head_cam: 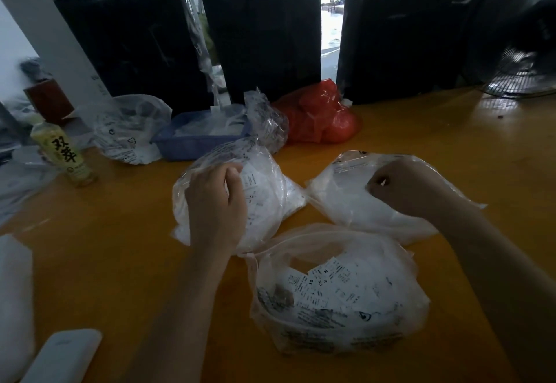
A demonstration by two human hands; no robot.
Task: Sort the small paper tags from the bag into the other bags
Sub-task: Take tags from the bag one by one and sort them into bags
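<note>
Three clear plastic bags sit on the yellow table [126, 247] in the middle and lower part of the frame. Nearest bag [337, 292], lower centre-right: mouth open toward the top, loose paper tags [319, 283] inside, size letters XS, S, M readable on them. Left bag [237, 193], centre: bulging, white contents, a printed tag showing through the film. Right bag [370, 199], centre-right: lying flatter, white contents.

Left hand [216, 205] rests on top of the left bag, fingers curled over its upper edge and gripping the film. Right hand [397, 187] is over the right bag, fingers curled inward, thumb and forefinger pinching something small and pale; too small to tell if it is a tag.

Behind these, upper centre: a blue plastic tray [192, 141] with white material in it, a crumpled clear bag [267, 120] touching its right end, another printed clear bag [129, 129] at its left. A red plastic bag [322, 114] lies just right of the crumpled one.

Left edge: drink bottle [64, 154] with a yellow-green label, upright. Lower left corner: a white, rounded flat object [66, 355], and a white blurred mass [13, 292] above it; cannot tell what either is.

Back of the table: three large black-wrapped bundles [264, 27] standing upright side by side, daylight showing in the gap between the middle and right ones. A fan guard [523, 63] shows at the right edge, upper frame.
</note>
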